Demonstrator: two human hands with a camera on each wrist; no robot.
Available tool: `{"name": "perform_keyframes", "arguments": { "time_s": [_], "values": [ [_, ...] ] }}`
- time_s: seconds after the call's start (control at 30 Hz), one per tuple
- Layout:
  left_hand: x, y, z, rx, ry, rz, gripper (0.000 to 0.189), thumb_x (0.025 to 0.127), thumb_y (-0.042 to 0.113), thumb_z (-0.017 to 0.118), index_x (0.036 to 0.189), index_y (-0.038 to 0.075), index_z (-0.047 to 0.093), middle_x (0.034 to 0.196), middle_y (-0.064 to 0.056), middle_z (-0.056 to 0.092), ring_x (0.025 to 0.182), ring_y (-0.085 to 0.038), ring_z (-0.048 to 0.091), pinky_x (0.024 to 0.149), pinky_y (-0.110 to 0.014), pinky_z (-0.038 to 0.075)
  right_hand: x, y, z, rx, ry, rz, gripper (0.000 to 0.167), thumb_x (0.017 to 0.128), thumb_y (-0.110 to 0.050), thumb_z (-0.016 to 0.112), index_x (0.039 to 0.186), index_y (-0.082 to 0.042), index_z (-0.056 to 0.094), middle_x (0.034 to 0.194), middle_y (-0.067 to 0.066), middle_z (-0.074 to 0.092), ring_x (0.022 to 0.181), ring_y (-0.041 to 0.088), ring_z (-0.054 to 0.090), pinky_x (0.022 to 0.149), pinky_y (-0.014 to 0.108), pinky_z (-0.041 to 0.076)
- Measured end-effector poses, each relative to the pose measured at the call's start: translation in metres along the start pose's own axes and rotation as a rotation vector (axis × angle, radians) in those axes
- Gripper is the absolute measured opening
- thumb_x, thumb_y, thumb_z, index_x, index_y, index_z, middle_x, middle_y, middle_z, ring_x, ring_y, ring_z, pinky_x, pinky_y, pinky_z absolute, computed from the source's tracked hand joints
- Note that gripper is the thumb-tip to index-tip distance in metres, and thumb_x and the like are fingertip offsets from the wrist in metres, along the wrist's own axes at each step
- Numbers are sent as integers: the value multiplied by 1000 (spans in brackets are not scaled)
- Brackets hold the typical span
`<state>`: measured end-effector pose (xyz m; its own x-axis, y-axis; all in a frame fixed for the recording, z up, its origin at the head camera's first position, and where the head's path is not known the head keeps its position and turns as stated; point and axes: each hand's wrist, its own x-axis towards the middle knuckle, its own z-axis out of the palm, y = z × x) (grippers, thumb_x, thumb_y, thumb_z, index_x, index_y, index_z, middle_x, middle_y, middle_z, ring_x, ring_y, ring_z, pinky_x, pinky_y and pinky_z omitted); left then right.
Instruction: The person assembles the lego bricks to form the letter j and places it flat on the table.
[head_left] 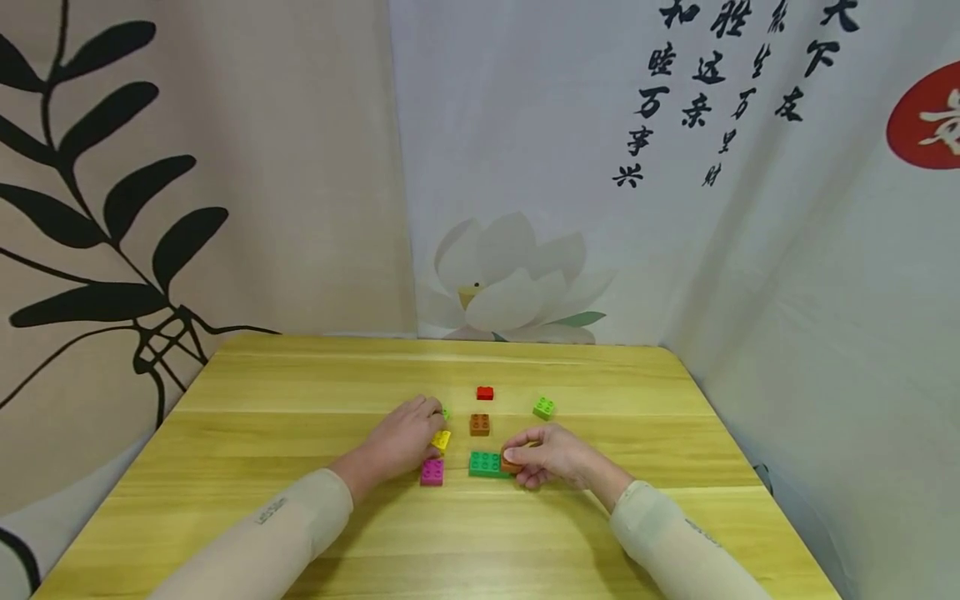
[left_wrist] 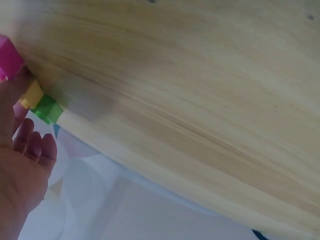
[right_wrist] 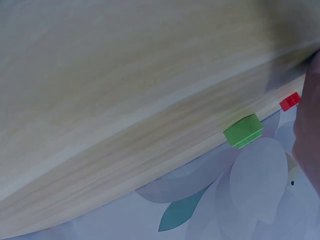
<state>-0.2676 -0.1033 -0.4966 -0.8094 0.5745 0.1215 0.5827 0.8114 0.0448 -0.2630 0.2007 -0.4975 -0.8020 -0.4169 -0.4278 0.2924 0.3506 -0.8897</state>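
Observation:
My left hand (head_left: 401,433) pinches a yellow toy brick (head_left: 441,441) between thumb and fingers. Just in front of it sits a magenta brick (head_left: 432,472), and a light green brick (head_left: 446,413) peeks out behind the fingertips. In the left wrist view, yellow and green bricks show past the curled fingers of that hand (left_wrist: 25,170). My right hand (head_left: 555,457) holds a brown brick (head_left: 512,466) by its thumb and fingertips, over the right end of a longer green brick (head_left: 486,464). The fingers partly cover the brown brick.
Between the hands lies another brown brick (head_left: 480,425), with a red brick (head_left: 485,393) behind it. A light green brick (head_left: 543,407) rests beyond my right hand. The wooden table (head_left: 337,375) ends at a printed curtain (head_left: 337,208).

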Motion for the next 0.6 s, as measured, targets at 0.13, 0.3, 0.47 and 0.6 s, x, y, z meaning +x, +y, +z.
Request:
{"name": "perform_keyframes", "arguments": {
  "time_s": [0.13,0.3,0.47,0.6],
  "values": [
    [1,9,-7,-159,20,-53,38,92,34,86,120,12,72,126,-2,70,116,-20,60,107,-40,54,0,0,-1,-1,3,0,34,101,-26,77,126,-4,74,96,9,80,73,16,74,68,29,64],
    [2,30,-15,-248,2,61,42,95,36,83,128,11,71,125,-4,76,115,-23,66,104,-45,57,0,2,-2,-1,1,-10,35,101,-27,77,126,-3,74,95,9,81,73,16,74,67,29,63],
    [2,41,-10,-146,-41,85,48,97,42,79,136,15,72,133,-3,75,118,-22,65,110,-44,54,1,2,-1,-4,-12,-12,36,100,-29,78,126,-4,74,96,9,81,74,16,74,68,30,64],
    [5,44,-7,-132,-45,75,46,96,42,80,133,14,74,130,-4,76,116,-22,65,108,-43,54,1,2,-1,-8,-8,-12,36,100,-29,77,126,-4,74,94,9,80,72,15,74,67,30,64]
  ]
}}
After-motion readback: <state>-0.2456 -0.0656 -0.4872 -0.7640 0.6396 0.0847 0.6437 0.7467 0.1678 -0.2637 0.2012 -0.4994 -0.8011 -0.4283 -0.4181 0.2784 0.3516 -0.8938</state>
